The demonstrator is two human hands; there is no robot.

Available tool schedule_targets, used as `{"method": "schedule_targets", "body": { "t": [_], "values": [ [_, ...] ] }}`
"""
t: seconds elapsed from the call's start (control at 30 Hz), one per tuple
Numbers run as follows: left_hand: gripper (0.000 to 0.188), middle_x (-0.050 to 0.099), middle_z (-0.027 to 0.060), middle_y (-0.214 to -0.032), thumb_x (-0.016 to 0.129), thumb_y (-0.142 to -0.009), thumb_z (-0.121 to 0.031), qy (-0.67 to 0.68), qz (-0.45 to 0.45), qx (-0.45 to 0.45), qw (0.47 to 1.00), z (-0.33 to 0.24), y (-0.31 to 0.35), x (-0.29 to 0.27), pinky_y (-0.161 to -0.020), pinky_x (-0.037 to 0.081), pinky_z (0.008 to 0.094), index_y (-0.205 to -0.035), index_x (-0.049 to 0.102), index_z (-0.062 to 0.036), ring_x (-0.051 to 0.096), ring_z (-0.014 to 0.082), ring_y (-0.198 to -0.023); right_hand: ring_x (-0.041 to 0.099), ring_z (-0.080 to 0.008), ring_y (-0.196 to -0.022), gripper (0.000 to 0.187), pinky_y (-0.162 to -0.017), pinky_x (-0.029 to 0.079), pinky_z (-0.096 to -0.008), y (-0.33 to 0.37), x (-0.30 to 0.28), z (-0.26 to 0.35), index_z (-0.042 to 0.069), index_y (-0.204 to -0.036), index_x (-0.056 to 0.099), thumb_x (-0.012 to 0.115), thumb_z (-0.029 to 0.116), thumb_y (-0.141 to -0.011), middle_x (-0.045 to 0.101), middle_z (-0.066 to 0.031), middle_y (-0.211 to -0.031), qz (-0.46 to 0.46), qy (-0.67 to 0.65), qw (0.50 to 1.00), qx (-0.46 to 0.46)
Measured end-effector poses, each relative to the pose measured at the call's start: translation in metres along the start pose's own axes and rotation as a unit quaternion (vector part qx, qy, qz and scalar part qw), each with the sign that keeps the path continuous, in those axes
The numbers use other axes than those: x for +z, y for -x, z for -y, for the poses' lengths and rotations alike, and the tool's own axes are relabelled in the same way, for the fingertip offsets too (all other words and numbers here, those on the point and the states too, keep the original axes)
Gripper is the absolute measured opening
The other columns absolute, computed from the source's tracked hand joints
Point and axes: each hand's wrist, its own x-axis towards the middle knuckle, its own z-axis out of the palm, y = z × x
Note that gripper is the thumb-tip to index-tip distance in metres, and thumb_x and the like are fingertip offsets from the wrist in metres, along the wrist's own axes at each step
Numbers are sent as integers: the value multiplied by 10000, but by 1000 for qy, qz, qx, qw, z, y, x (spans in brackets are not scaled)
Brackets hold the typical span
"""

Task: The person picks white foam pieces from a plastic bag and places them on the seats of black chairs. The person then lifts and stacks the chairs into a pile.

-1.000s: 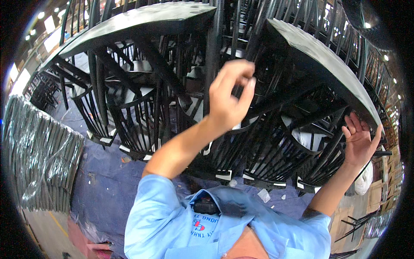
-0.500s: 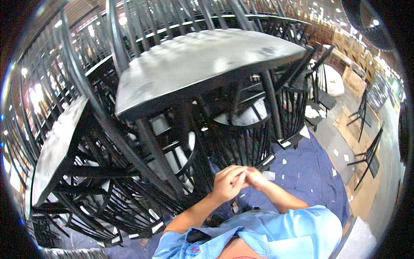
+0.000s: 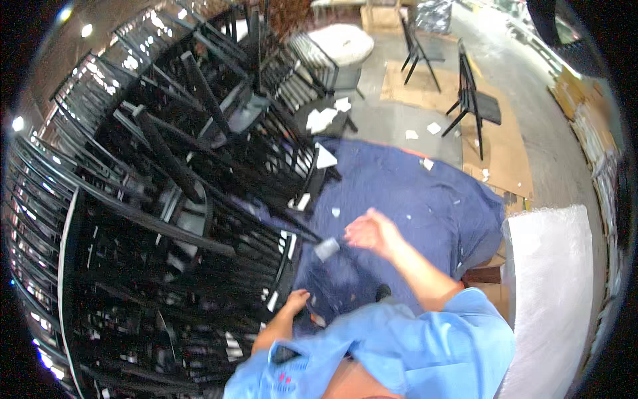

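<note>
Half a second ago both hands met in front of the chest; now they have parted and the view has swung toward the floor. The right hand (image 3: 371, 231) is raised over the dark blue padded blanket (image 3: 425, 193) spread on the concrete floor (image 3: 399, 123), fingers curled loosely beside a small grey cylindrical object (image 3: 326, 249) that looks like a tape roll or cap; motion blur hides whether the fingers actually grip it, so I cannot tell. The left hand (image 3: 297, 300) is low, near the lower frame of the stacked black metal chairs (image 3: 166, 219), fingers bent at a rail, though whether they close on it is unclear.

A lone black folding chair (image 3: 473, 93) stands well apart on flattened brown cardboard (image 3: 505, 153), with white paper scraps (image 3: 323, 120) scattered about and a white foam sheet roll (image 3: 551, 299) at the right.

As a judgement: the chair stack leans, with legs crossing, so a tug at a low rail could shift it toward the person. The scraps and blanket folds could catch a foot.
</note>
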Motion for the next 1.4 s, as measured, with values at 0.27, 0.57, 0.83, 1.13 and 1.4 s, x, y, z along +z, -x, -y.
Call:
{"method": "schedule_targets", "body": {
  "t": [0.27,0.57,0.83,1.13,1.4],
  "values": [
    [462,746,190,-905,670,-867,-451,-171,56,-7,984,-95,-68,94,-702,576,446,-998,772,-20,730,333,-773,619,-323,-1127,414,-1003,488,-482,104,-141,167,60,-1164,565,551,444,-1010,615,-208,-1259,-282,33,940,-187],
    [446,726,197,-1110,636,-846,-460,-230,74,34,970,-380,-294,102,-939,534,488,-1018,778,-73,681,393,-1064,682,-200,-724,360,-557,551,-331,35,-306,224,56,-1101,609,638,386,-958,694,-107,-924,-458,337,815,-111],
    [236,680,31,-775,674,-936,-225,-79,226,-27,970,-544,-443,137,-469,475,309,-1110,717,-72,606,142,-579,697,-197,-815,417,-671,547,-340,48,-335,307,23,-1029,679,704,426,-923,722,-101,-921,-542,227,805,-77],
    [191,646,42,-735,644,-951,-209,-166,278,-11,946,-760,-574,286,-445,453,331,-1045,696,-51,593,158,-564,679,-186,-795,330,-627,551,-346,65,-471,444,39,-1062,656,668,353,-961,706,-84,-977,-624,220,747,-67],
    [217,639,37,-749,655,-951,-193,-101,330,91,934,-951,-664,475,-460,445,288,-1093,669,-29,590,121,-587,677,-184,-758,356,-658,538,-344,116,-574,700,40,-1040,661,683,382,-941,706,-75,-892,-626,362,686,-85]
  ]
}}
